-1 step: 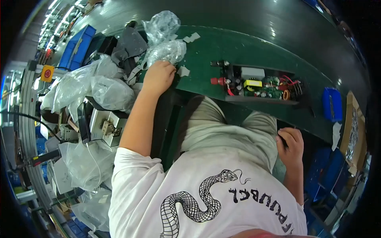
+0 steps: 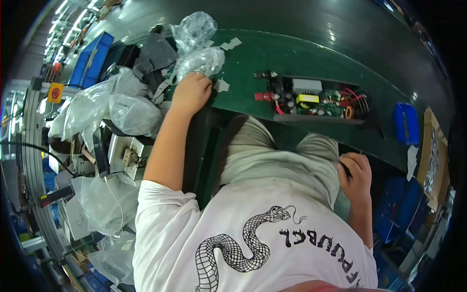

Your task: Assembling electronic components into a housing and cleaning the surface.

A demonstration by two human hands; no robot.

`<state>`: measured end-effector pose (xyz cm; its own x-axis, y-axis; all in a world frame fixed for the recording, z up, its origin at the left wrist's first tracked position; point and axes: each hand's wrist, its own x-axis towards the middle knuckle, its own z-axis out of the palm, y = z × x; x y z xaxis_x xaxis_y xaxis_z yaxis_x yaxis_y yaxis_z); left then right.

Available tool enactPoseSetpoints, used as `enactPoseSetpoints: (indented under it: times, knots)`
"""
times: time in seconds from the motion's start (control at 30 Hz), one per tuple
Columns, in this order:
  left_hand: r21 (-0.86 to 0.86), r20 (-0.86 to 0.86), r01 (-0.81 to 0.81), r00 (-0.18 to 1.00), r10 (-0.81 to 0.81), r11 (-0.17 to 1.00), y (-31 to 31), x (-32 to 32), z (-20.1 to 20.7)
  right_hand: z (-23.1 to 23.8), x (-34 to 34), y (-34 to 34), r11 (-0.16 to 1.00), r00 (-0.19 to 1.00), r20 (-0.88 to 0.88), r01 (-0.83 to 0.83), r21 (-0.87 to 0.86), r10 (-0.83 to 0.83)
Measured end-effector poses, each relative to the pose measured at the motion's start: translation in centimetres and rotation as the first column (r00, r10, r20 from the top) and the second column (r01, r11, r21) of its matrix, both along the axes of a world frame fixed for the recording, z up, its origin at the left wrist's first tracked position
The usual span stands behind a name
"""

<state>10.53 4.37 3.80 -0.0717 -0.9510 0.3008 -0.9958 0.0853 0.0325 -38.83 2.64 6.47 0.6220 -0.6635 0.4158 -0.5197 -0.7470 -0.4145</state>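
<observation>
Firstly, left hand (image 2: 192, 92), fingertips partly hidden and grip undeterminable, at the near end of crumpled clear plastic (image 2: 202, 59) on the green bench (image 2: 245, 61), long axis running away from the wearer, far end leaning left; right hand (image 2: 356, 173), hold likewise unclear, beside the right thigh (image 2: 316, 148); open electronics unit (image 2: 307, 99), lengthwise left-to-right.

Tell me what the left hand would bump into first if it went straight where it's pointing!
The left hand would probably meet the crumpled clear plastic just ahead; they may already touch, but depth is unclear.
</observation>
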Motion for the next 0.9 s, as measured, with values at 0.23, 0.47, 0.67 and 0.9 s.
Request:
enactPoseSetpoints:
  times: [0.23, 0.47, 0.67, 0.9]
  knots:
    - [-0.030, -0.051, -0.077, 0.996, 0.075, 0.997, 0.9, -0.9, 1.4, 0.0, 1.3, -0.7, 0.995, 0.993, 0.068, -0.093, -0.034, 0.095]
    - [0.474, -0.843, 0.016, -0.279, 0.459, 0.880, 7.7, -19.6, 2.6, -0.8, 5.6, 1.7, 0.971, 0.966, 0.109, -0.228, -0.069, 0.234]
    - [0.479, -0.613, 0.329, -0.538, 0.579, 0.814, 6.4, -21.8, 1.1, -1.2, 9.4, 2.0, 0.964, 0.967, 0.118, -0.207, -0.166, 0.228]
    - [0.517, -0.565, 0.359, -0.539, 0.625, 0.777, 5.4, -22.4, 0.4, -1.8, 9.5, 1.8, 0.967, 0.995, 0.032, -0.081, -0.242, 0.092]
